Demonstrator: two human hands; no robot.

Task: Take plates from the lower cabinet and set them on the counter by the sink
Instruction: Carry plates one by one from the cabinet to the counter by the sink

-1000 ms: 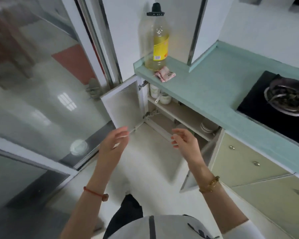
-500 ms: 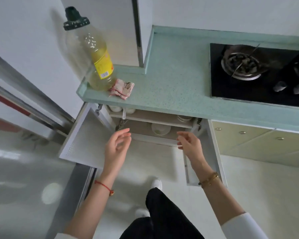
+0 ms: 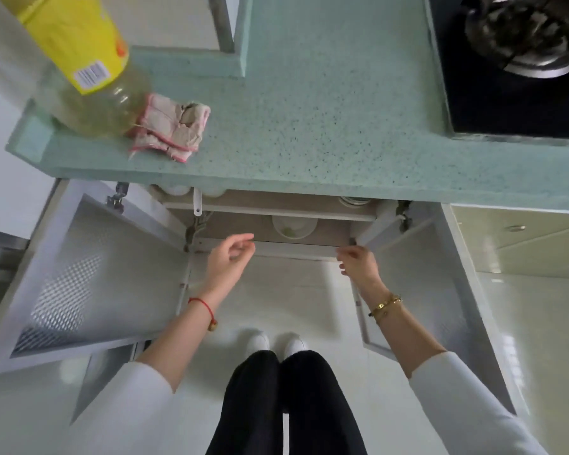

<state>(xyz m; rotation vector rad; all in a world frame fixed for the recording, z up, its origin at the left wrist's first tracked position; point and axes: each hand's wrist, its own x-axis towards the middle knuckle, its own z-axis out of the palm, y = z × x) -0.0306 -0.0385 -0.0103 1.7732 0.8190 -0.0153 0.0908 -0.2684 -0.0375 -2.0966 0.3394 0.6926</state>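
Both doors of the lower cabinet [image 3: 276, 238] stand wide open, the left door [image 3: 79, 274] at nine o'clock and the right door [image 3: 424, 290] at three. A white dish [image 3: 294, 226] sits on the lower shelf, dead centre, just beyond and between the two hands. On the upper shelf, at about one o'clock, a stack of plates [image 3: 353, 201] peeks out from under the edge of the counter [image 3: 309, 126].

The left hand [image 3: 230, 261] hangs in front of the cabinet's bottom rail, fingers loosely curled and holding nothing. The right hand [image 3: 357, 262] is at the rail's right corner with its fingers bent. It is blurred, so I cannot tell whether it grips the rail.

On the counter at ten o'clock an oil bottle [image 3: 89, 77] touches a crumpled cloth [image 3: 171, 129]. The stove [image 3: 513, 77] lies at two.
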